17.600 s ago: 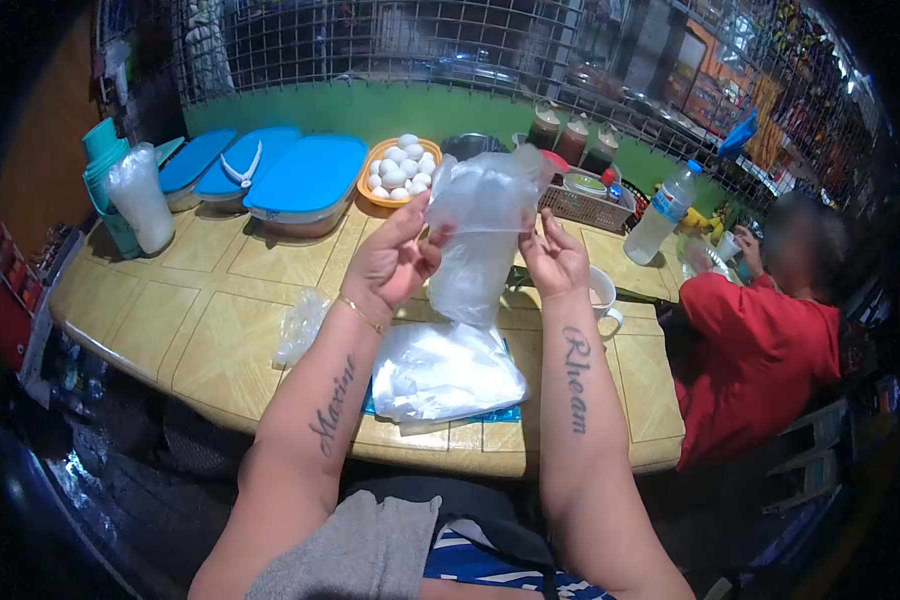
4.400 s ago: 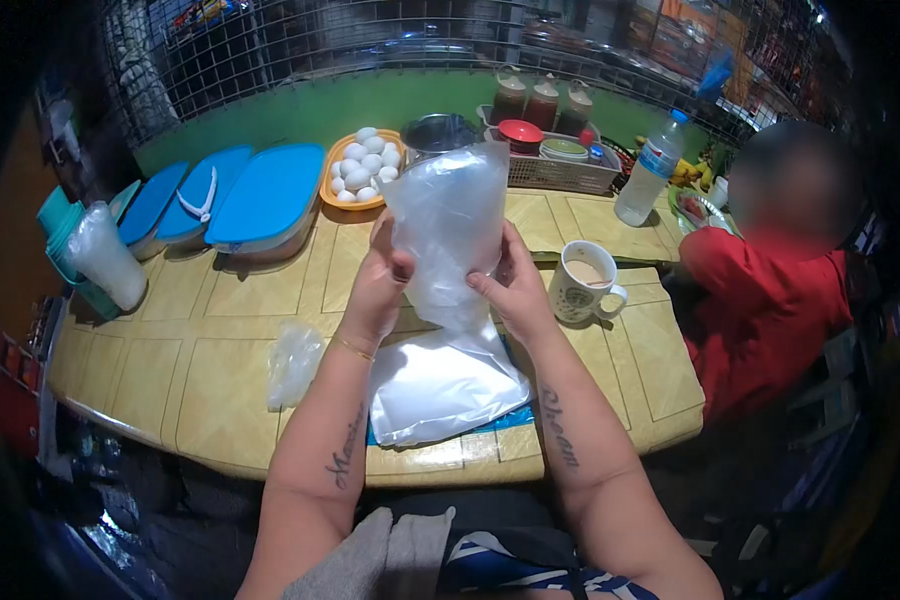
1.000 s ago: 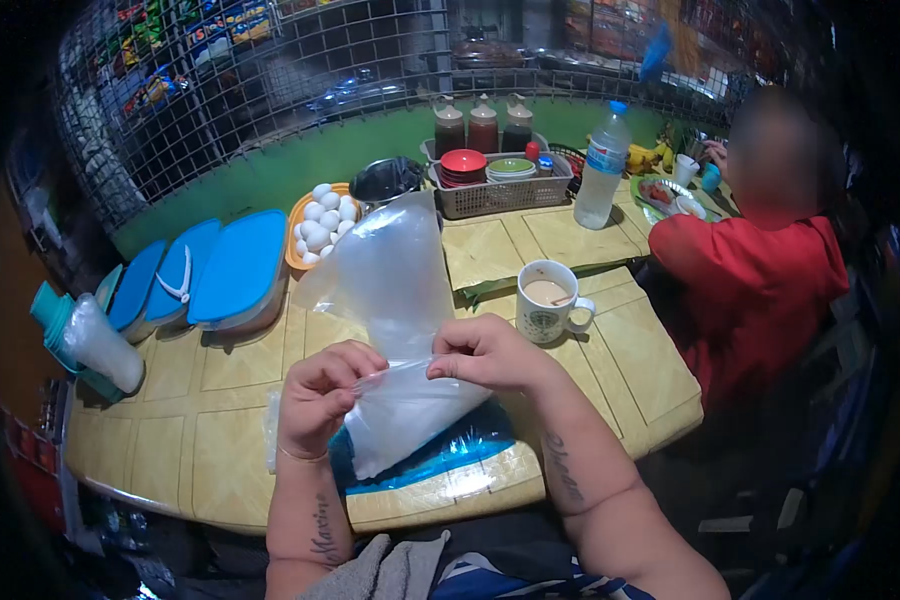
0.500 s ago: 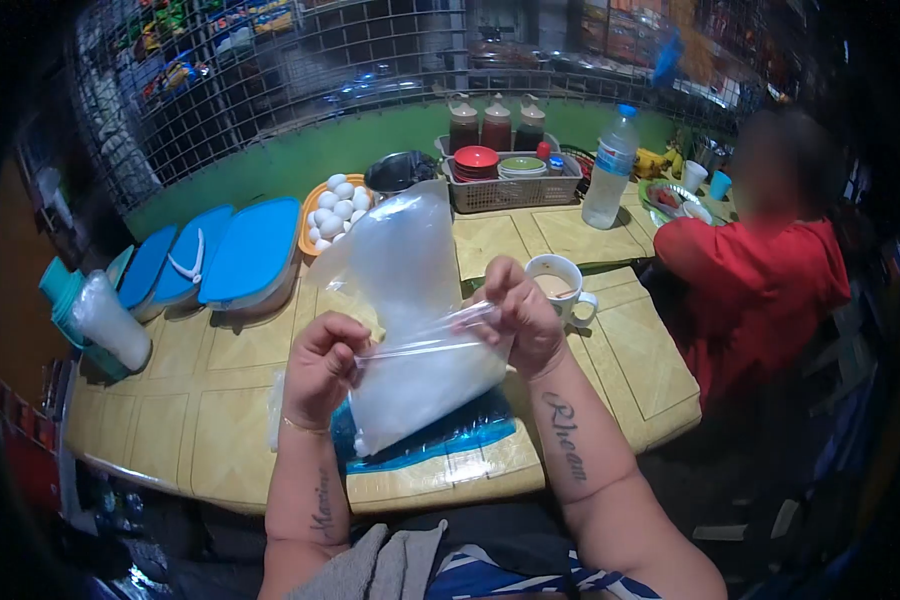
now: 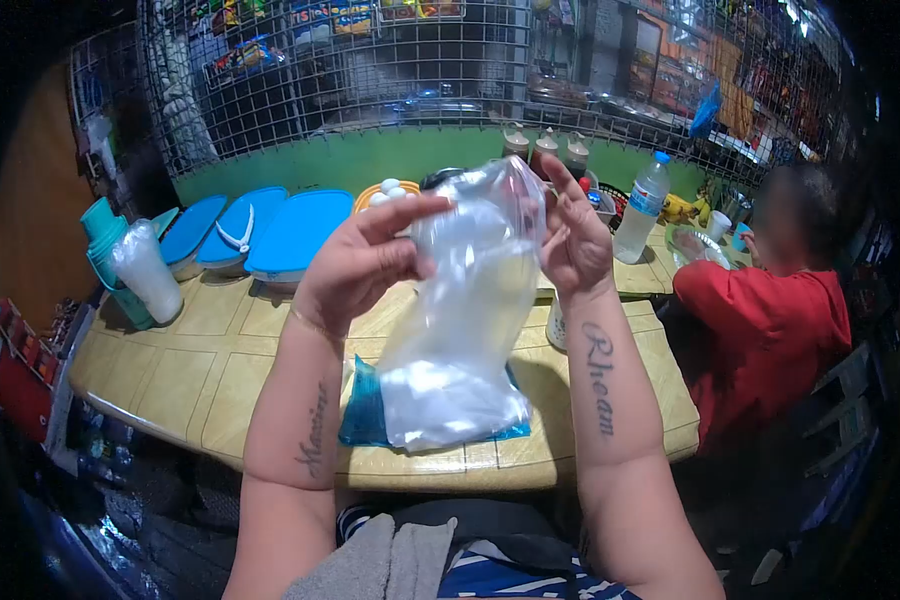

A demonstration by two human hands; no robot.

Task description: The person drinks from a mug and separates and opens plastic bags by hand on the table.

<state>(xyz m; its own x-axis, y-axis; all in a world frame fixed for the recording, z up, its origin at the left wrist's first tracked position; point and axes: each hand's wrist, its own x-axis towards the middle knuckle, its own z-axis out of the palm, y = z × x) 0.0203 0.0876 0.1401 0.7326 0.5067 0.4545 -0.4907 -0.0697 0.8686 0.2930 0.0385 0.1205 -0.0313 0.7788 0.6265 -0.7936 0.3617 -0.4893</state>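
A clear plastic bag (image 5: 460,320) stands tall between my hands, its lower part whitish and resting over a teal plastic packet (image 5: 365,410) on the table. My left hand (image 5: 365,255) is at the bag's upper left side, fingers stretched out and thumb apart, the fingertips at the plastic. At the upper right edge, my right hand (image 5: 578,240) has its index finger raised, while its thumb and other fingers appear to hold the film. Behind my right wrist, a white mug (image 5: 557,328) is mostly hidden.
Blue-lidded containers (image 5: 300,232) stand at the back left beside a teal holder (image 5: 105,235) with a plastic roll (image 5: 148,270). Eggs (image 5: 392,190) and sauce bottles (image 5: 545,145) are behind the bag. A water bottle (image 5: 642,210) stands near a person in red (image 5: 770,320).
Both hands have risen and spread apart, and the bag has gone from folded down between them to upright. The view has shifted so that the table items appear farther right.
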